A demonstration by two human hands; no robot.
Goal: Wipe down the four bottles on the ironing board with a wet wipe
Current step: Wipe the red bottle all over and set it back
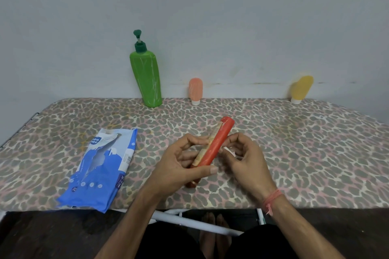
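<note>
Bare feet point(214, 231): nearest to me, under the board edge, beside the white frame leg point(189, 222); a dropped bottle could fall on them.
Left hand point(179, 166): I see its fingers curled around the red bottle point(216, 145), thumb across the lower part.
Right hand point(244, 157): fingers bent and touching the red bottle from the other side; the hand is blurred. A pale bit shows between its fingers, but I cannot tell if this is a wipe.
Red bottle: held tilted above the ironing board point(294, 153), at the middle.
Risk, no wipe: if the right hand holds none, I judge the rubbing would clean nothing.
Risk, slip: a wet, smooth tube may slide out of the left hand's grip.
Wipe pack point(105, 166): lies open at the left, its corner over the near edge; a push from my forearm could drop it.
Green pump bottle point(146, 73): stands leaning at the wall; top-heavy, it may fall when gripped.
Peach bottle point(195, 90), yellow bottle point(301, 88): both on their caps at the wall, well apart; easy to knock over.
</note>
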